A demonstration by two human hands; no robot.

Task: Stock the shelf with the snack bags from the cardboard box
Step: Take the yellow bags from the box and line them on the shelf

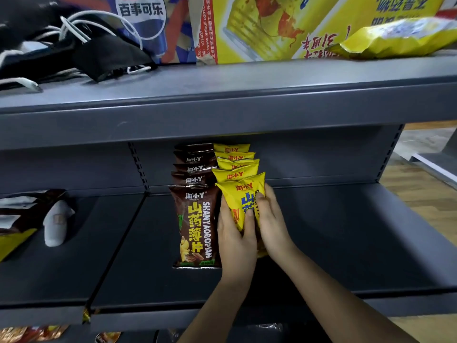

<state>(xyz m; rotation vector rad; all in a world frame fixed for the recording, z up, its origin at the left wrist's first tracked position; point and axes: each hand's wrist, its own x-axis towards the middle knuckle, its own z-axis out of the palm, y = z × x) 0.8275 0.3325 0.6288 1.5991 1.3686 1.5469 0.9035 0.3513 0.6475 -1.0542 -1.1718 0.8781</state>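
Grey metal shelf (pixel 346 243), seen from above. Two rows of snack bags run from the back wall toward the front edge: brown row (pixel 195 219) on the left, yellow row (pixel 235 164) touching it on the right. Both hands grasp the front yellow bag (pixel 243 194): left hand (pixel 236 233) wraps its left side w/ thumb on the face, right hand (pixel 270 219) curls fingers over its right edge. Probably two-handed to keep the floppy bag upright and square against the bags behind while it's seated. There may be a 2nd bag under the right palm; can't tell. Rows lean back, overlapping, so labels show. Cardboard box isn't in view. Yellow row stops short of the brown row's front, so more likely to go.
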